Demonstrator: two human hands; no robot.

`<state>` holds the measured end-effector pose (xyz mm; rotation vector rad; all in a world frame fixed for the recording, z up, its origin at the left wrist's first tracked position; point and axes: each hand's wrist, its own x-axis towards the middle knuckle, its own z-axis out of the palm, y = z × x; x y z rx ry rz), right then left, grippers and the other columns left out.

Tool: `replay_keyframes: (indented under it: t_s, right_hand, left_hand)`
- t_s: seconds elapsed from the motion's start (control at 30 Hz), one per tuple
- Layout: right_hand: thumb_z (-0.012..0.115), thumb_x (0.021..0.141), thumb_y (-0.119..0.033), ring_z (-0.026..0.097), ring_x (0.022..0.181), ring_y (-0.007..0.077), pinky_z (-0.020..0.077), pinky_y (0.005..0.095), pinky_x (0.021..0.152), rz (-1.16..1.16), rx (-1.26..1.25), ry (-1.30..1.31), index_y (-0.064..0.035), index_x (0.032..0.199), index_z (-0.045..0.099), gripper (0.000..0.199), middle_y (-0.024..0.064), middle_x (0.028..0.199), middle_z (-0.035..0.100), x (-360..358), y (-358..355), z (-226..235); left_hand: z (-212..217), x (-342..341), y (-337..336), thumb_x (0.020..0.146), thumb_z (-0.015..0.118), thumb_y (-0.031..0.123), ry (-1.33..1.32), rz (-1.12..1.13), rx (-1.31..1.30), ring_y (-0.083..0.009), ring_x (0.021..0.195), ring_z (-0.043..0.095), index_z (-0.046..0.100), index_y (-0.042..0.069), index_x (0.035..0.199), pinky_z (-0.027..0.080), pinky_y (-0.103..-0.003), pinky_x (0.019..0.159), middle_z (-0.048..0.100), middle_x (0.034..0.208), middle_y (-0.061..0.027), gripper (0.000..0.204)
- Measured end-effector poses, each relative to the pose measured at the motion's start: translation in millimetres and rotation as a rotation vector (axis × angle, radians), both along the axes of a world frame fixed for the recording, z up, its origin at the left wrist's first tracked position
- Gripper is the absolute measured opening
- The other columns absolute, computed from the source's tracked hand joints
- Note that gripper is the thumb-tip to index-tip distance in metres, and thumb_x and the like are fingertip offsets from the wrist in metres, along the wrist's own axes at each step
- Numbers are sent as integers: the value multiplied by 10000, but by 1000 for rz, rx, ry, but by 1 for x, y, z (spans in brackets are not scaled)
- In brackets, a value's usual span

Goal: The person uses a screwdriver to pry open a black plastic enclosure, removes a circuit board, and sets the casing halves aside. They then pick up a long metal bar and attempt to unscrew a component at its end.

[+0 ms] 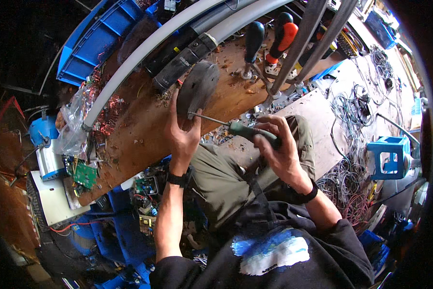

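in a cluttered workshop, dark at the left and brightly lit at the right, seen from above over a scrap-strewn brown bench (134, 161). at the centre, raised over the bench edge, a dark oval piece (200, 86), tilted, gripped at its lower end in the left hand (185, 142), with fingers along one side and thumb on the other. just right of and below the piece, a green-handled screwdriver (250, 132), wrapped in the curled fingers of the right hand (284, 156), shaft pointing left to the lower part of the piece, near the left thumb. on both wrists, dark bands. beneath the hands, olive trousers (221, 185).

beyond the piece, a black nozzle (185, 62) on a pale hose, then two upright handles, one dark (254, 41), one red and black (284, 38). to the left, copper wire (108, 111), a clear bag (74, 123) and a green circuit board (84, 173). to the right, tangled cables (358, 111) and a blue stool (388, 156).

hidden behind the left hand, the lower end of the piece. hard to tell: tip seated in the piece or merely against it. cut off by the dark fisheye rim, the outer clutter; lost in shadow, much of the upper left.
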<state>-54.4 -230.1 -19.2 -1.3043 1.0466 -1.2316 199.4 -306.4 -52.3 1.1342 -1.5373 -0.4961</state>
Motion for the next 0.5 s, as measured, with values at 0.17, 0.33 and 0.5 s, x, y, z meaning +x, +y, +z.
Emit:
replay_keyframes:
  t_s: [0.17, 0.33, 0.5]
  right_hand:
    - [784, 906, 54, 640, 1192, 172, 495, 313, 1054, -64, -63, -107, -14, 1264, 626, 398, 86, 1252, 660, -10, 1, -6]
    - [770, 948, 20, 616, 1050, 95, 521, 237, 884, -192, 55, -119, -35, 1298, 586, 399, 40, 1225, 663, -46, 9, -5]
    - [798, 937, -41, 597, 937, 77, 517, 230, 779, -255, 140, -143, -65, 1265, 590, 389, 26, 1148, 671, -79, 18, -7]
  left_hand:
    - [-10, 1, 1, 946, 761, 11, -179, 80, -190, -401, 1330, 614, 503, 53, 1515, 512, -464, 1081, 582, 1468, -279, 626]
    - [-30, 11, -2, 997, 705, -28, -227, 73, -204, -243, 1307, 568, 526, 22, 1409, 493, -400, 1101, 551, 1447, -159, 452]
    - [-23, 11, 6, 1000, 729, 21, -202, 154, -184, -259, 1220, 610, 557, 6, 1356, 526, -388, 1040, 604, 1350, -160, 396]
